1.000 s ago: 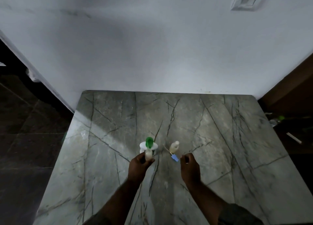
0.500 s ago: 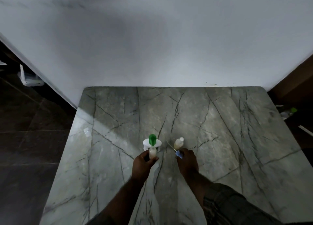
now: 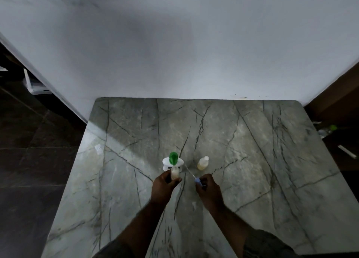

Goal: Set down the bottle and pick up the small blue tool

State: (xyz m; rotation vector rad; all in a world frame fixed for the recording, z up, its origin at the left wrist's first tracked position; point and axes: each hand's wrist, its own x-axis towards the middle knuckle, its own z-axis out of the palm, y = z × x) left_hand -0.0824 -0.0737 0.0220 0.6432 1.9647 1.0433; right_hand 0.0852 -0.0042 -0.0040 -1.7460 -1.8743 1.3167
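The left hand (image 3: 164,186) gripped a small pale bottle (image 3: 174,173) upright between thumb and fingers, just above the marble table (image 3: 252,160), while the right hand (image 3: 208,187) pinched the blue end of a thin stick (image 3: 191,173) that slanted up and away toward the left. Just beyond the held bottle stood a white base (image 3: 172,163) with a green piece (image 3: 172,158) on top, and a second bottle (image 3: 203,163) with a white cap stood near it to the right, apart from both hands. Farther back the table met a white wall (image 3: 174,44).
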